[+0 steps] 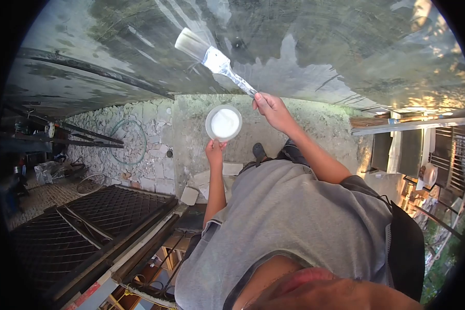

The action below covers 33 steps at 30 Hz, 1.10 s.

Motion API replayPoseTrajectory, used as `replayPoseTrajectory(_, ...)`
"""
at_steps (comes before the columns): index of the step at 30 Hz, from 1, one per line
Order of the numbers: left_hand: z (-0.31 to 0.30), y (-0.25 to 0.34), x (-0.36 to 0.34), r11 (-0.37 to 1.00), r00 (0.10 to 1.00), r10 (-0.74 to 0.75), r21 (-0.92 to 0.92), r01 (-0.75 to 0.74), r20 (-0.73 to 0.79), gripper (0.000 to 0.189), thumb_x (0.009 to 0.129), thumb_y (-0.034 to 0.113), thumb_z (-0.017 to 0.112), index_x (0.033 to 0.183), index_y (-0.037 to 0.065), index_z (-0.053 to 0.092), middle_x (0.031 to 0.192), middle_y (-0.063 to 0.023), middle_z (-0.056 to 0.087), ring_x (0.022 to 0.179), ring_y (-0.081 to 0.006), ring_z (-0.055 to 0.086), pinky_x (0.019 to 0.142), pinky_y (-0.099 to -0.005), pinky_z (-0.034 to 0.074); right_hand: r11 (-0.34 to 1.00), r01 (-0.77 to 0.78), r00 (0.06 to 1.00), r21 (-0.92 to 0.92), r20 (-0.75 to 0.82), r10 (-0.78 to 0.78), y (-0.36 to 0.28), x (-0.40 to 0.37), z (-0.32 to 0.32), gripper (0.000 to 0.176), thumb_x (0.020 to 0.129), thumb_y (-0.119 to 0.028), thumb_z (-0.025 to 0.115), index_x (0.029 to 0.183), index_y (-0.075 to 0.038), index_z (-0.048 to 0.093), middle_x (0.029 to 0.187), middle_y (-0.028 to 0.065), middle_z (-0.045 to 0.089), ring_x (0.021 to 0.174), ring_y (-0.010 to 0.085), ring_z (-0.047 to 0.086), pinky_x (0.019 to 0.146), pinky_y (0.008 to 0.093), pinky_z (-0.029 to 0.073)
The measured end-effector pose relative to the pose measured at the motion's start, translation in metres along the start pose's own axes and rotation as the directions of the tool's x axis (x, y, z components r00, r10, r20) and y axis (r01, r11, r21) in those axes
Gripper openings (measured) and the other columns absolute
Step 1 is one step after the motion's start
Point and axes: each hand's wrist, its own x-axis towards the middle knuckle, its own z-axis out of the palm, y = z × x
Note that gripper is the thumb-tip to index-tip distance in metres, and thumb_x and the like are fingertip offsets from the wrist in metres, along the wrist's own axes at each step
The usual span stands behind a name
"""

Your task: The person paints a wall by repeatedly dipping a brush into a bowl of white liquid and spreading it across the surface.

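Note:
My right hand (274,111) is closed round the end of a long paintbrush handle. The wide paintbrush (217,61) has pale bristles and a white-smeared ferrule, and it points up and left across the wall in this view. With my left hand (215,151) I grip the near rim of a round tub (208,123) of white paint (225,123), held out in front of my body. In front of me rises a grey wall (315,36) with dark, wet-looking patches and paler streaks.
Broken rubble (98,124) and a coiled hose (144,150) lie at the left. Stone blocks (189,196) sit near my feet. A dark metal grille (88,222) stands at lower left, and a ledge (413,127) juts in at the right.

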Motion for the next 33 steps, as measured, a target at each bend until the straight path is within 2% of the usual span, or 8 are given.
replayPoseTrajectory(1,0.006,0.002,0.002,1.000,1.000,-0.002,-0.001,0.002,0.010,0.020,0.096,0.010,0.046,0.097,-0.004,0.060,0.085,-0.0086,0.065,0.075,-0.0157,0.066,0.067,-0.0251,0.055,1.000,-0.002,1.000,-0.003,0.002,0.002,0.011,-0.005,-0.004,0.041,0.099,-0.040,0.045,0.079,-0.005,0.056,0.055,-0.0014,0.041,0.050,0.0092,0.039,0.049,0.0273,0.032)
replayPoseTrajectory(3,0.015,0.006,0.006,1.000,1.000,-0.016,-0.010,0.016,0.003,0.021,0.096,0.011,0.046,0.098,-0.004,0.060,0.086,-0.0092,0.066,0.075,-0.0156,0.067,0.067,-0.0253,0.055,0.899,-0.017,0.982,-0.437,-0.176,-0.067,0.031,-0.016,-0.015,0.041,0.095,-0.041,0.052,0.080,-0.004,0.060,0.058,0.0098,0.053,0.052,0.0268,0.053,0.053,0.0361,0.041)
replayPoseTrajectory(4,0.019,0.007,0.007,1.000,1.000,-0.005,0.003,0.005,0.017,0.020,0.096,0.011,0.046,0.097,-0.004,0.059,0.085,-0.0093,0.065,0.075,-0.0163,0.067,0.067,-0.0255,0.055,0.898,-0.025,0.986,-0.439,-0.159,-0.051,0.036,-0.024,-0.021,0.041,0.095,-0.041,0.052,0.080,-0.004,0.060,0.058,0.0098,0.053,0.052,0.0268,0.053,0.053,0.0361,0.041)
replayPoseTrajectory(7,0.029,0.007,0.013,1.000,0.999,0.004,0.008,-0.005,0.046,0.020,0.097,0.012,0.046,0.096,-0.004,0.059,0.083,-0.0097,0.065,0.075,-0.0180,0.067,0.067,-0.0259,0.055,0.659,0.048,0.964,-0.751,-0.137,-0.226,0.045,-0.039,-0.039,0.037,0.088,-0.040,0.061,0.083,-0.003,0.059,0.075,0.0157,0.061,0.070,0.0369,0.061,0.063,0.0444,0.048)
replayPoseTrajectory(10,0.041,0.007,0.019,1.000,0.996,0.007,-0.002,-0.006,0.085,0.021,0.097,0.012,0.047,0.094,-0.005,0.058,0.081,-0.0103,0.065,0.074,-0.0198,0.068,0.067,-0.0263,0.056,0.593,-0.021,0.988,-0.805,-0.109,-0.113,0.052,-0.053,-0.051,0.037,0.088,-0.041,0.061,0.088,-0.004,0.057,0.082,0.0148,0.061,0.077,0.0349,0.062,0.066,0.0440,0.049)
replayPoseTrajectory(17,0.062,0.006,0.029,0.999,0.991,0.003,0.037,-0.008,0.133,0.021,0.097,0.013,0.048,0.094,-0.005,0.058,0.081,-0.0116,0.065,0.075,-0.0214,0.069,0.067,-0.0269,0.056,0.553,-0.004,0.978,-0.833,-0.118,-0.170,0.062,-0.071,-0.057,0.034,0.084,-0.037,0.066,0.090,-0.004,0.058,0.081,0.0134,0.061,0.075,0.0343,0.061,0.063,0.0421,0.048)
replayPoseTrajectory(19,0.065,0.006,0.030,0.999,0.988,-0.001,0.045,-0.006,0.156,0.021,0.097,0.013,0.048,0.095,-0.005,0.058,0.083,-0.0122,0.065,0.075,-0.0215,0.069,0.067,-0.0269,0.056,0.524,-0.078,0.990,-0.848,-0.127,-0.058,0.057,-0.075,-0.056,0.036,0.088,-0.040,0.060,0.094,-0.005,0.056,0.090,0.0123,0.061,0.085,0.0328,0.062,0.070,0.0433,0.049)
replayPoseTrajectory(33,0.088,-0.001,0.046,0.999,0.970,0.033,0.023,-0.040,0.241,0.020,0.096,0.012,0.049,0.096,-0.005,0.058,0.087,-0.0131,0.066,0.076,-0.0208,0.069,0.068,-0.0276,0.056,0.525,-0.201,0.964,-0.827,-0.264,-0.046,0.033,-0.099,-0.082,0.035,0.086,-0.039,0.063,0.092,-0.005,0.057,0.085,0.0130,0.061,0.082,0.0337,0.062,0.067,0.0433,0.049)
